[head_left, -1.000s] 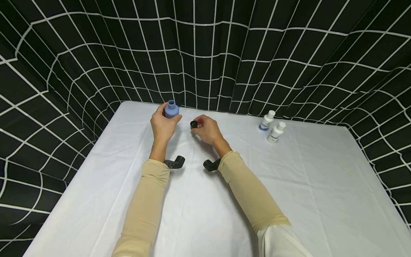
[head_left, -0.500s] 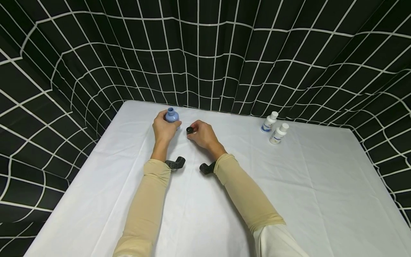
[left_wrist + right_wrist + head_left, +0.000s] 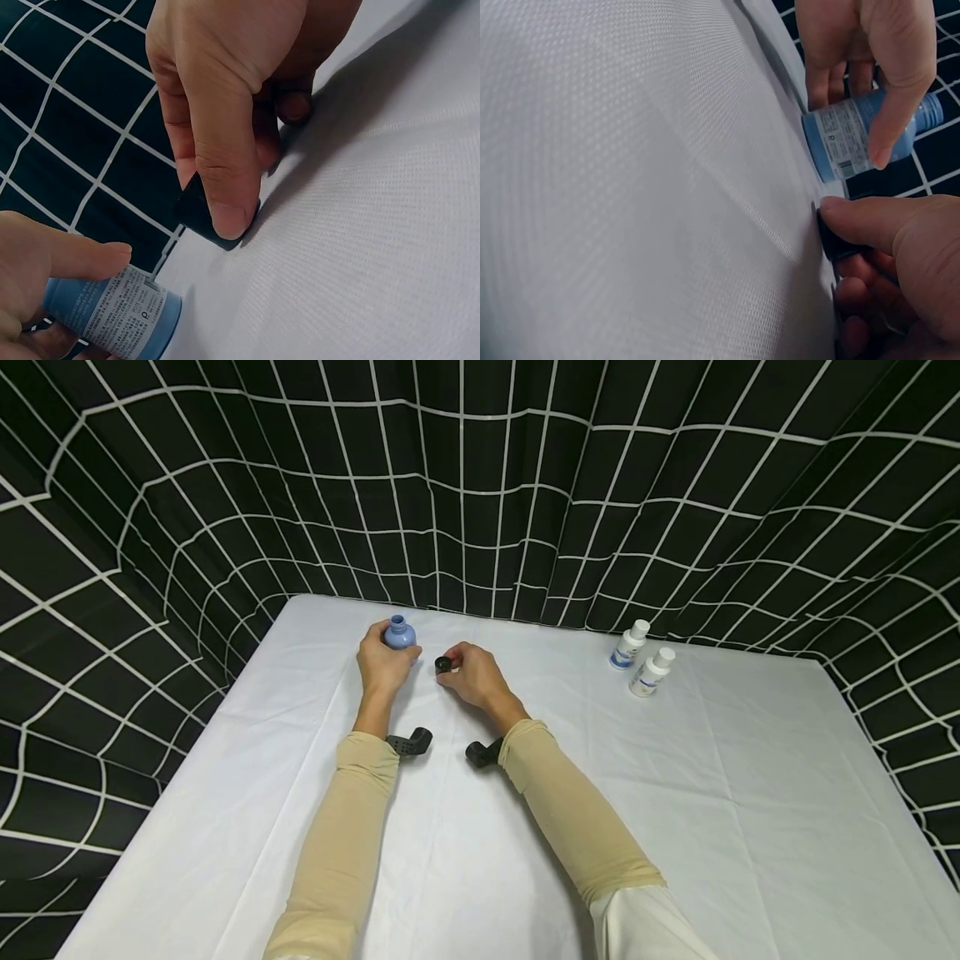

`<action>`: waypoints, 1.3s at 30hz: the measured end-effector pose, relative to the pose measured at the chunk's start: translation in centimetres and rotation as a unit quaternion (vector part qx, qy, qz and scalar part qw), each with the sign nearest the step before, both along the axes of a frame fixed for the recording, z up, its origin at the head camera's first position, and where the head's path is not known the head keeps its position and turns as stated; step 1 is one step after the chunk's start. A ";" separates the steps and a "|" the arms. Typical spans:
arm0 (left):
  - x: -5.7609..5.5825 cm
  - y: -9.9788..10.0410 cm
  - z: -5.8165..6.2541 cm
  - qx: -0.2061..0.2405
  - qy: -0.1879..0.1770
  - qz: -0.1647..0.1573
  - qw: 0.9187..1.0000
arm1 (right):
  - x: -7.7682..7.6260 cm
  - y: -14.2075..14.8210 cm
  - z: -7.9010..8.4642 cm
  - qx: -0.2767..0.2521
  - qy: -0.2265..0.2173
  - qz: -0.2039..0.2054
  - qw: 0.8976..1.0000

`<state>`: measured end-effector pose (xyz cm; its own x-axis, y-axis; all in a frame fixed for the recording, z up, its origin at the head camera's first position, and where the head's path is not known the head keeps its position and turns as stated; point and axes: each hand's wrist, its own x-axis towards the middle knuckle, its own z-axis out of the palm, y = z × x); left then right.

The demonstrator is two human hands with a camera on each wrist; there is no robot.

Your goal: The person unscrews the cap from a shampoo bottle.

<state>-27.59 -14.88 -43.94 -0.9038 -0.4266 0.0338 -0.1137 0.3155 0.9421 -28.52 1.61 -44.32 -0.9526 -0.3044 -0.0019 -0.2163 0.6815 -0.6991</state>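
My left hand grips a small blue bottle round its body. The bottle's neck is open at the top, and a white printed label shows in the right wrist view. To the right of it, my right hand pinches a black cap between thumb and fingers. In the left wrist view the cap's lower rim is right at the white cloth, with the thumb across its side. A short gap separates bottle and cap. The right hand's other fingers are partly hidden behind its thumb.
Two white bottles with white caps, a farther one and a nearer one, stand upright at the back right. A white cloth covers the table. Behind its far edge hangs a black curtain with a white grid.
Over the last second my right hand has brought the black cap left and down to the cloth. My left hand has lowered the blue bottle slightly. Both hands barely move in the last half second.
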 end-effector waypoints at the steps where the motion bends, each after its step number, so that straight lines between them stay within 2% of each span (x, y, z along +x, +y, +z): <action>1: 0.0 0.0 0.1 0.004 0.000 -0.001 1.000 | 0.0 0.0 0.0 0.001 0.000 0.000 1.000; 9: 0.3 0.0 0.7 0.016 0.005 -0.004 1.000 | 0.4 0.6 0.1 -0.002 -0.002 0.004 1.000; 16: 0.5 0.5 1.9 0.017 0.047 0.009 0.999 | 1.5 2.7 1.0 -0.021 -0.015 -0.006 1.000; 21: 0.9 1.1 3.0 -0.002 0.086 0.028 0.996 | 2.6 4.8 2.6 -0.067 -0.044 -0.025 0.996; 26: 1.3 1.8 3.9 -0.023 0.132 0.045 0.990 | 3.5 7.0 4.2 -0.086 -0.041 -0.032 0.995; 32: 1.9 3.0 4.7 -0.037 0.168 0.019 0.985 | 4.3 10.2 5.7 -0.091 -0.022 -0.049 0.994; 39: 2.4 4.0 5.4 -0.060 0.185 -0.003 0.981 | 5.2 13.8 7.4 -0.104 0.019 -0.083 0.991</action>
<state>-25.15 -10.93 -38.58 -0.8229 -0.3939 0.4094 0.2304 0.4272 0.8743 -23.29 15.43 -36.92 -0.9876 -0.1344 0.0811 -0.1425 0.5515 -0.8219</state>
